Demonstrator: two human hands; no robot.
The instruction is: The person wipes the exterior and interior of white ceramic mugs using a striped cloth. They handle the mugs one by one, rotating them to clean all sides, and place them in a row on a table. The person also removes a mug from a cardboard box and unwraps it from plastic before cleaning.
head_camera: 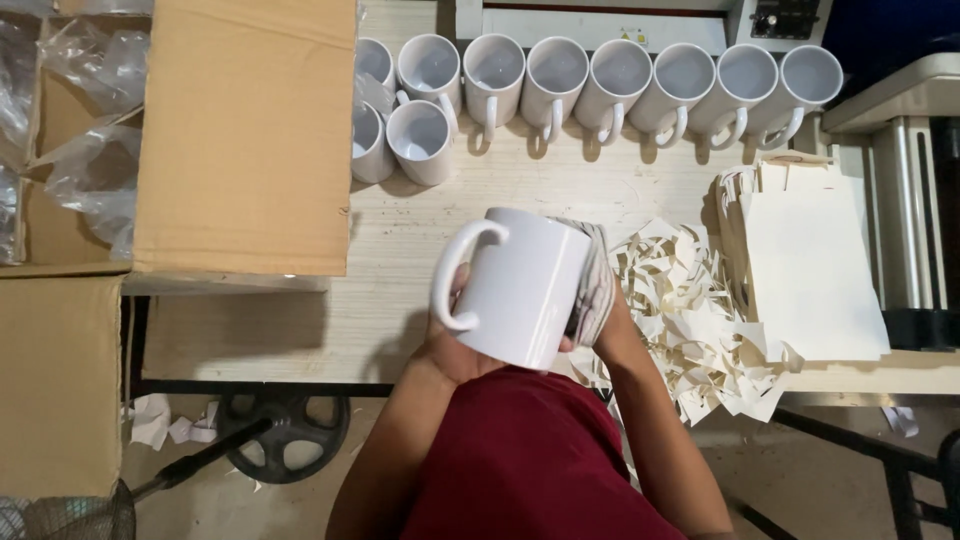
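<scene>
Over the pale wooden tabletop (400, 320), a large cardboard box (245, 135) covers the left side, plastic bags (90, 170) beside it. Flat cream paper bags (810, 270) lie at the right edge, a heap of paper scraps (690, 320) next to them. Empty white mugs (620, 80) line the far edge. Held above the near edge, a white mug (525, 290) rests in the left hand (450, 350), grip grasping its base. The right hand (605, 320), clenched, presses a grey cloth (597, 285) against its side.
</scene>
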